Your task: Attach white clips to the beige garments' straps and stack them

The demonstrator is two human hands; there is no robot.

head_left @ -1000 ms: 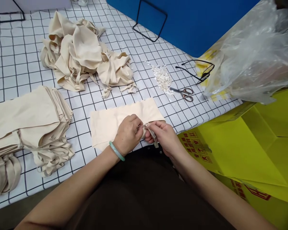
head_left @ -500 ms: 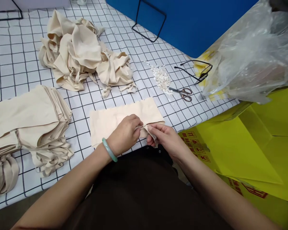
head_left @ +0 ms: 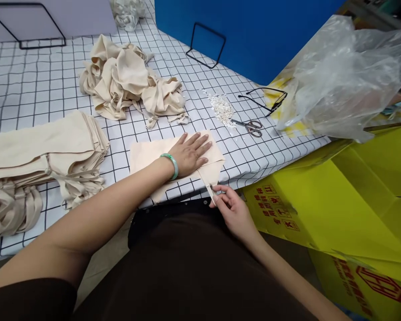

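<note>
Fingers spread, my left hand [head_left: 188, 156] lies flat on a beige folded cloth piece [head_left: 147, 154] near the table's front edge. A green bangle circles that wrist. My right hand [head_left: 232, 207] pinches a narrow beige cloth strap [head_left: 210, 188] between thumb and fingers, just off the cloth's near right side. The strap runs up toward the cloth under my left palm, where its end is hidden. To the left is a neat stack of similar beige cloth pieces [head_left: 43, 138], with looped straps hanging at its near side.
A crumpled heap of beige cloth [head_left: 123, 76] lies behind. Scissors [head_left: 252, 127] rest by small white scraps [head_left: 221, 109], and glasses [head_left: 270, 102] beyond. Clear plastic bags [head_left: 347, 80] and a yellow box [head_left: 337, 191] are at right; a blue panel [head_left: 247, 35] stands behind.
My left hand has left the strap, opened and flattened onto the cloth. My right hand has moved down toward me with the strap, which now stretches straight. The view has shifted slightly.
</note>
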